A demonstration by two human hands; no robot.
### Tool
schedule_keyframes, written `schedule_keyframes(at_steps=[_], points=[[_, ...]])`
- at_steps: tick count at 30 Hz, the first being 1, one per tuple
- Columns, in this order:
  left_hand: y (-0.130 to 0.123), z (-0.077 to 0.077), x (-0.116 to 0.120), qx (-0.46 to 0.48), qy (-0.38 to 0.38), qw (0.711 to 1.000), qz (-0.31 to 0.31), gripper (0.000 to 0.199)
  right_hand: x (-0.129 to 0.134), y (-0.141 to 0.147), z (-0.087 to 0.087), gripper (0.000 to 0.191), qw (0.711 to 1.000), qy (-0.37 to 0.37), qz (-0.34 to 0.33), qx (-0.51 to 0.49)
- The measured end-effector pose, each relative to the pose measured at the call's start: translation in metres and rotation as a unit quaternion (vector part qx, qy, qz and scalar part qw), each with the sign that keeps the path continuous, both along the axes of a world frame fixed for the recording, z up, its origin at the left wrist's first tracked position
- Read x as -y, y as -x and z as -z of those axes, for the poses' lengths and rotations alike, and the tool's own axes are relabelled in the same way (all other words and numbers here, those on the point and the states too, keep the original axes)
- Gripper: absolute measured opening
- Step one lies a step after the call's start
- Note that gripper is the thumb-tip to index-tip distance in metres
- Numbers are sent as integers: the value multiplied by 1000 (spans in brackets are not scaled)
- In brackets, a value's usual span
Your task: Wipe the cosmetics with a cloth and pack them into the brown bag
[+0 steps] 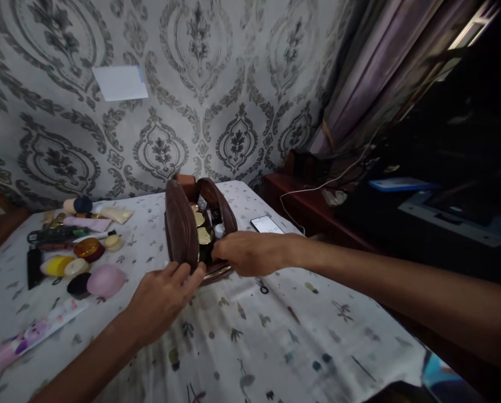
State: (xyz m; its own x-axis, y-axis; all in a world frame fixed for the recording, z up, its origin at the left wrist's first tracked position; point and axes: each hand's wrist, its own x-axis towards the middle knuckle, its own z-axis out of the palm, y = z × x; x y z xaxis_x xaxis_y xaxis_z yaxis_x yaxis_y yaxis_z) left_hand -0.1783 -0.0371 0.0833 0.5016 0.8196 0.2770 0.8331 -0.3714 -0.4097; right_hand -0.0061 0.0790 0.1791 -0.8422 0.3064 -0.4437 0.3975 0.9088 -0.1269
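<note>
And here's the bag [177, 232], brown, standing upright on the cloth-covered desk [233, 364], its top wide open in front of the patterned wall [200, 131]. Both hands are at it! The left hand [161, 299] comes in at the near end, fingers slightly spread with the tips against the rim; whether that grip is clamped on the edge, I cannot tell. Over on the other side, the right hand [250, 254] reaches across with its fingers curled down at the opening, the tips hidden by the hand and the bag, so whether that grip is apart or together cannot be told either. The zip [216, 273] curves along the near edge, just below those fingers. Inside, two gold lids [205, 235] catch the light, and a white cap [219, 230] pokes up right beside the right hand.

Just past the bag, on the right, a phone [267, 225] lies flat with its screen lit. Out to the left, well apart from the bag, it's a crowd: a pink ball [106, 280], an amber jar [89, 249], a yellow item [59, 266], tubes and small pots bunched together. A pink-and-white tube [44, 331] lies slantwise nearer the camera, and a white cable [326, 183] trails beyond the phone, over the reddish cabinet [303, 202].
</note>
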Motion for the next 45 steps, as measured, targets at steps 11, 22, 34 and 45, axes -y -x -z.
schedule_keyframes(at_steps=[11,22,34,45], points=[[10,6,-1,61,-60,993,78,32,-5,-10,15,52,996,78,-36,-33],[12,3,0,65,-49,995,62,36,-5,-40,29,42,972,55,42,-225],[13,3,-3,97,-10,993,65,39,-36,-35,25,24,904,9,-26,-426],[5,-28,-9,-49,-58,996,39,40,-39,-1,22,19,932,58,-52,-355]])
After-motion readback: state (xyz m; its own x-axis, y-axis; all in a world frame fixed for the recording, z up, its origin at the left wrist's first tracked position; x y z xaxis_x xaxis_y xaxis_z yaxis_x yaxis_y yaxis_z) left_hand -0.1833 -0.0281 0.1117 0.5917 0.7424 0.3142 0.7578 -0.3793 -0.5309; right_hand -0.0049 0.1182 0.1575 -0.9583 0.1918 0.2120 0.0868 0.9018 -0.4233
